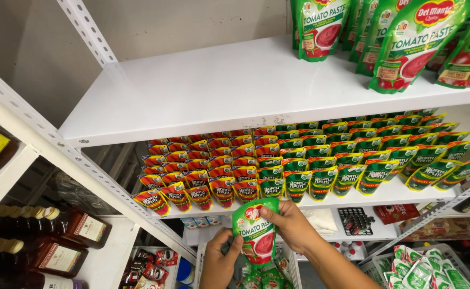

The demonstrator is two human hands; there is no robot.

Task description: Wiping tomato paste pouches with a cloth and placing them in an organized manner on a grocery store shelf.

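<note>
A green stand-up pouch with a red tomato picture (256, 231) is held upright in front of the shelving. My right hand (290, 225) grips its upper right edge. My left hand (221, 260) holds its lower left side. Below my hands lie more green pouches of the same kind (263, 277), in what looks like a white basket. Several matching green pouches (406, 43) stand at the right end of the top white shelf (203, 85).
The middle shelf is packed with rows of small red sachets (203, 171) on the left and green sachets (363, 155) on the right. Dark bottles (53, 241) fill the left rack. A white basket of small green-and-white packets (427, 267) sits at lower right.
</note>
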